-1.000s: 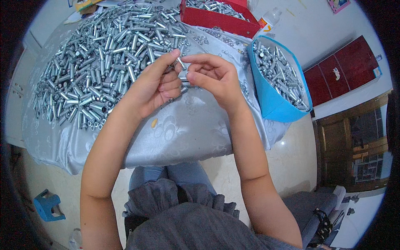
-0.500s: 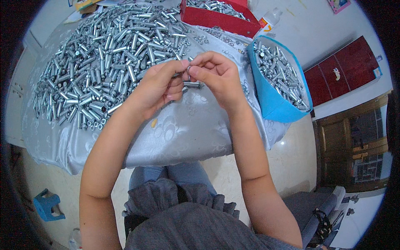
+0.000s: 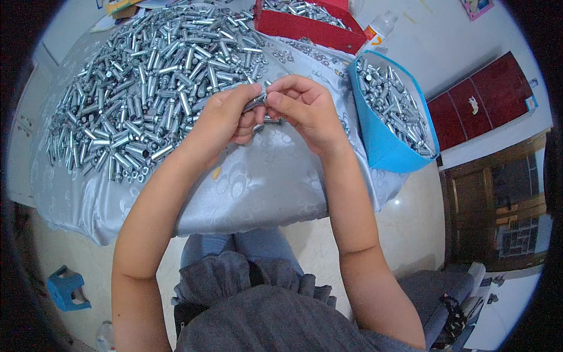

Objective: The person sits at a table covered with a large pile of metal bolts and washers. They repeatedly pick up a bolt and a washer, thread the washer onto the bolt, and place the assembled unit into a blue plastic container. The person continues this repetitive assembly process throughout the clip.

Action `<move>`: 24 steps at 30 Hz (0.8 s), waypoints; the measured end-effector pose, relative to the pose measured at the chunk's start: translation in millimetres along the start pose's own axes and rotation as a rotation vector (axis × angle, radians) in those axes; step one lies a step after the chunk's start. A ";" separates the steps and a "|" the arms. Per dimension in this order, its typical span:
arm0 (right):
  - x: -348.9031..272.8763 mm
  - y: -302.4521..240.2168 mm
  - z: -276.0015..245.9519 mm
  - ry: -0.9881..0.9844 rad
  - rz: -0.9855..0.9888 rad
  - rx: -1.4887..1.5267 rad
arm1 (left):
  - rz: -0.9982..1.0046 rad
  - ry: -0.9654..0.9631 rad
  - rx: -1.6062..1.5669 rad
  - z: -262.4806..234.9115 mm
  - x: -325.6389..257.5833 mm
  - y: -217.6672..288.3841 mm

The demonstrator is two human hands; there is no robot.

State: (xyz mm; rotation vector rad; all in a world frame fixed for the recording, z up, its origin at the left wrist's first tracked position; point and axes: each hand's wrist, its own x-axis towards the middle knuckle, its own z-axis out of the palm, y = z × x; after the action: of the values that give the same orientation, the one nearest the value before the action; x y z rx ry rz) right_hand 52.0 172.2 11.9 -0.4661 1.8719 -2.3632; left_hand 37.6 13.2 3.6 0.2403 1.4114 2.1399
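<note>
My left hand [image 3: 226, 117] is closed around a shiny metal expansion bolt [image 3: 254, 103], its thumb lying along the top. At the bolt's right end, the thumb and forefinger of my right hand [image 3: 305, 108] are pinched together on a small metal ring, now mostly covered by the fingertips. Both hands meet just above the table, at the right edge of a big pile of similar expansion bolts [image 3: 158, 70]. Another metal piece lies under the hands, partly hidden by them. Loose nuts [image 3: 141, 176] sit at the pile's near edge.
A blue fabric bin [image 3: 390, 155] full of bolts stands right of my right hand. Behind are a red box [image 3: 305, 29] of metal parts and a clear bottle [image 3: 380, 28]. Small rings and nuts [image 3: 319, 56] are scattered on the silvery tablecloth [image 3: 252, 199].
The ring seen between my right fingertips is now at the bolt's end and mostly hidden. The bolt shows more in my left hand, and the hands are closer together.
</note>
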 end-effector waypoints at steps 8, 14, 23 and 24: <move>1.0 1.5 -1.9 -0.011 0.030 0.063 | 0.019 0.027 0.057 -1.4 -1.7 0.2; 0.1 2.9 -3.6 -0.045 0.099 0.005 | 0.082 0.052 0.085 1.1 -4.9 0.4; 2.4 15.9 2.3 0.120 -0.212 -0.379 | -0.024 0.027 0.093 -5.5 0.6 -1.0; 3.4 17.7 0.9 0.110 -0.280 -0.465 | -0.020 0.060 0.117 -4.6 0.1 -1.3</move>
State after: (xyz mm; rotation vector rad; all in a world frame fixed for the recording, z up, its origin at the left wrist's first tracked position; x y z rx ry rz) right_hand 47.0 166.2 -4.4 -0.6867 2.5723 -2.1238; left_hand 36.0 10.0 0.5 0.2068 1.5693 2.0673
